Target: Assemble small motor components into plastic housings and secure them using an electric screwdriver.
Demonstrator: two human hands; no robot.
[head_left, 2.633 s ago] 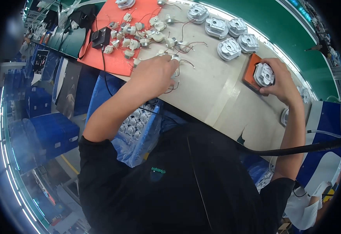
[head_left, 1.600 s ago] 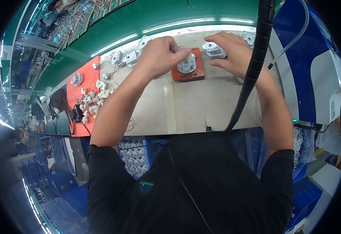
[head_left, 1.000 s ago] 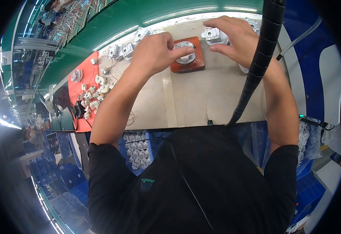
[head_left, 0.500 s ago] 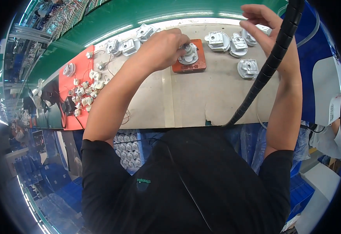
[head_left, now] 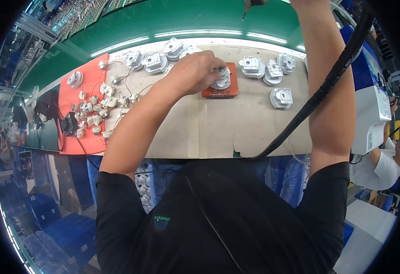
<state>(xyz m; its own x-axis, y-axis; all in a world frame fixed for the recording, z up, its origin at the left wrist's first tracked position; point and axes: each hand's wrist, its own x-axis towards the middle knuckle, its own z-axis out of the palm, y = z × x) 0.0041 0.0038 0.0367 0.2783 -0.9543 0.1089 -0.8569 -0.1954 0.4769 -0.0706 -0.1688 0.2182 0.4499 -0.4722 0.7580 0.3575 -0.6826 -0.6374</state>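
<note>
My left hand [head_left: 199,72] is closed, its fingertips on a round white plastic housing [head_left: 222,82]. That housing sits on an orange-red block [head_left: 219,94] in the middle of the bench. The fingers partly cover its top. My right forearm [head_left: 331,91] reaches up past the bench, and my right hand is cut off by the upper edge, so its fingers are hidden. Left of it, a dark tool [head_left: 254,2] with a thin pointed tip hangs into view at the top edge; whether my right hand touches it does not show.
Several similar white housings [head_left: 252,66] stand right of the block; others [head_left: 154,62] stand at the back left. Small white wired parts [head_left: 90,108] lie on and beside a red mat [head_left: 67,100]. A black spiral-wrapped cable [head_left: 316,97] crosses before my right forearm. Another person [head_left: 377,166] is at far right.
My right hand has moved up, out of the picture except near the wrist. The dark tool has come into view at the top. My left hand stays at the housing on the block.
</note>
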